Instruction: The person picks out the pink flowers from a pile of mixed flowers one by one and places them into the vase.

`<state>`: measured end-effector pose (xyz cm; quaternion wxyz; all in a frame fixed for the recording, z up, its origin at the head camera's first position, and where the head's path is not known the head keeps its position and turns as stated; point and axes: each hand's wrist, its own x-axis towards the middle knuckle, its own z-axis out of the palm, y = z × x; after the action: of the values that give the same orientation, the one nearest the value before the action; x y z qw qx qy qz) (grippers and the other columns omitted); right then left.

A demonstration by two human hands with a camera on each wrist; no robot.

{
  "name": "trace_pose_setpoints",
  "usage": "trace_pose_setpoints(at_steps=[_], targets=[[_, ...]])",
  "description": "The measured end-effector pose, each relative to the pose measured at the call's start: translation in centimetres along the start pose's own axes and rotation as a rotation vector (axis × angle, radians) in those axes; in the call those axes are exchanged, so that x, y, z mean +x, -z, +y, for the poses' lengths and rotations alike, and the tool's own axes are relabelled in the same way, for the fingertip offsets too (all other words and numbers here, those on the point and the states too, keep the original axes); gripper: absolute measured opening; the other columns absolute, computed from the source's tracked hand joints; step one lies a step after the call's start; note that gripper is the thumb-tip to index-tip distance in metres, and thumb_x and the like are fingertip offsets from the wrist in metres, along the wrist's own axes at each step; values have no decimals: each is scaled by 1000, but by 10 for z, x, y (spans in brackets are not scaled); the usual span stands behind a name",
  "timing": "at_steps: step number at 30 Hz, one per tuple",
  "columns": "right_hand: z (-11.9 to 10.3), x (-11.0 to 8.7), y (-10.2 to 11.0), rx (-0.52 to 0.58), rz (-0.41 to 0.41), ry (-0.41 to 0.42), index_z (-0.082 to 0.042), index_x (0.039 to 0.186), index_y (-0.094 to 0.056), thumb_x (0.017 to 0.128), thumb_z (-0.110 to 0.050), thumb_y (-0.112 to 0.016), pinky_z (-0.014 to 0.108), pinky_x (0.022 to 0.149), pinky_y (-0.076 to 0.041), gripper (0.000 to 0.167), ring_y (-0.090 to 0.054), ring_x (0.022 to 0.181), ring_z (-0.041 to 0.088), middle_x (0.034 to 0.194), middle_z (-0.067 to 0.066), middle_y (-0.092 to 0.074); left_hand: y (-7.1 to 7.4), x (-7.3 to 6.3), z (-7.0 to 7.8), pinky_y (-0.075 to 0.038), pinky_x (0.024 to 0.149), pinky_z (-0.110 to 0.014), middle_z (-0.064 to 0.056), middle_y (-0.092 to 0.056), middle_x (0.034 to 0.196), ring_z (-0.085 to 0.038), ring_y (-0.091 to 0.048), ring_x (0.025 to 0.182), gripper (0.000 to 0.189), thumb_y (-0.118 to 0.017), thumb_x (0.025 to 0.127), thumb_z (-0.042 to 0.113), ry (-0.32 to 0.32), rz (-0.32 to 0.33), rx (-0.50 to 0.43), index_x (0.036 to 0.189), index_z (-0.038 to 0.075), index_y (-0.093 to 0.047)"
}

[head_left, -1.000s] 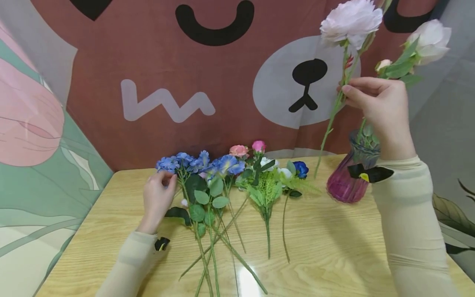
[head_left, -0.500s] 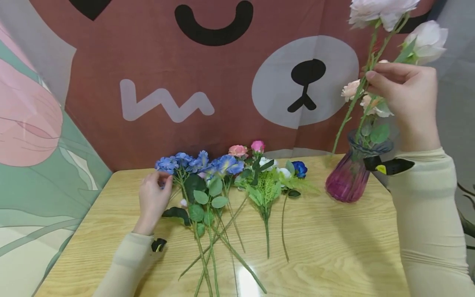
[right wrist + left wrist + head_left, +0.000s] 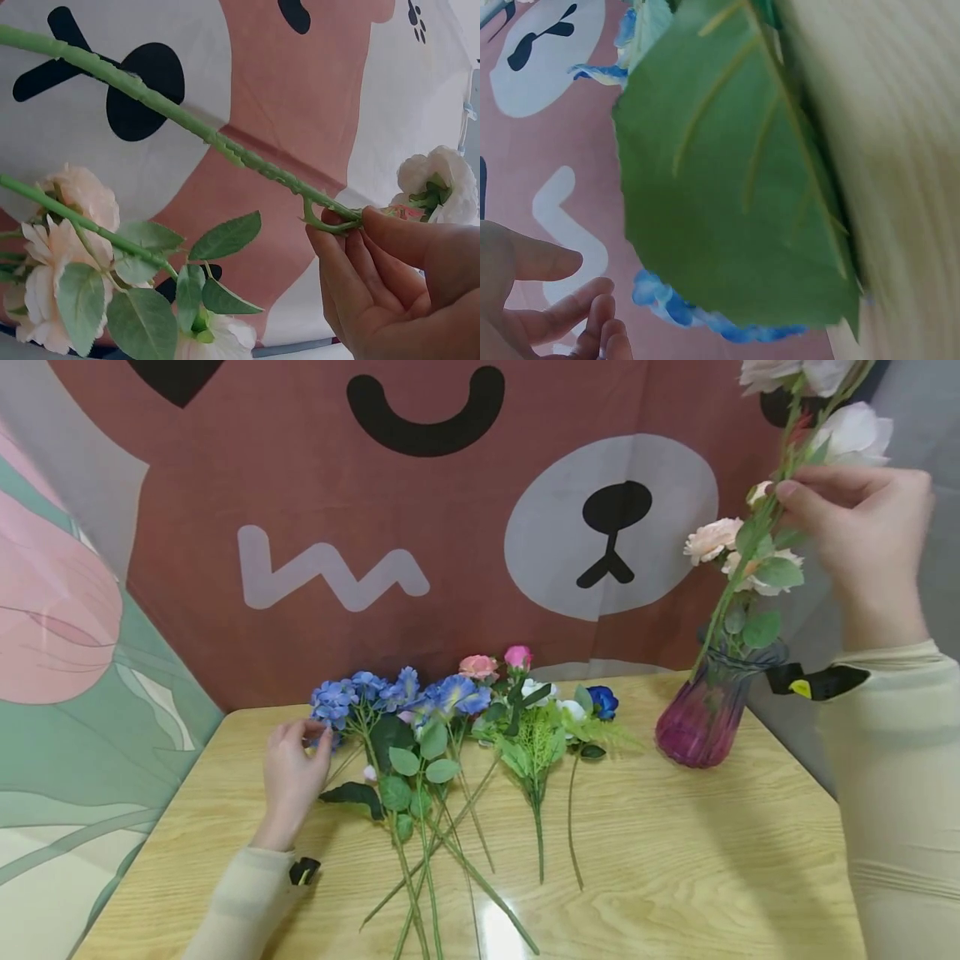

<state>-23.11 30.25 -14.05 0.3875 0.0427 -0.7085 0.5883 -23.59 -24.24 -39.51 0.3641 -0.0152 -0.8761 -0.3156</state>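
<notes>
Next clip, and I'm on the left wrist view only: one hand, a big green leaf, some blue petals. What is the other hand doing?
Observer: The right hand holds a green stem between thumb and fingers.
Operator: My leaf blocks a lot. Is there a container anywhere?
Observer: Yes, the head view shows a pink vase on the person's right side of the table.
Operator: Anything showing above its mouth?
Observer: Yes, peach flowers rise above it.
</notes>
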Motion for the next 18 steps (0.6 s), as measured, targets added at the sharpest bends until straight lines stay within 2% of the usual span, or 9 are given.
trace_pose_setpoints(at_steps=[4,9,18], targets=[[-3,3,2,-23,25,3,-12,92,-76,84,-7,-69,7,67,-47,12,-65,66,-2,75,-16,-69,5,-3,-7,-38,73,-38,-20,-60,85,-33,-51,81,14,-65,84,8,12,-1,19,89,-5,-66],[-6,7,8,-17,40,-34,-15,95,-75,85,-11,-68,7,72,-46,12,-64,69,-2,80,-15,-69,12,-6,-13,-37,73,-41,-21,-61,84,-33,-51,78,13,-66,83,7,13,12,44,88,-5,-66],[-8,16,16,99,25,-42,-10,97,-74,86,-8,-67,7,69,-48,13,-66,71,1,85,-10,-70,20,-10,-23,-35,72,-43,-22,-60,82,-33,-50,76,13,-65,83,7,17,25,77,87,-5,-66]])
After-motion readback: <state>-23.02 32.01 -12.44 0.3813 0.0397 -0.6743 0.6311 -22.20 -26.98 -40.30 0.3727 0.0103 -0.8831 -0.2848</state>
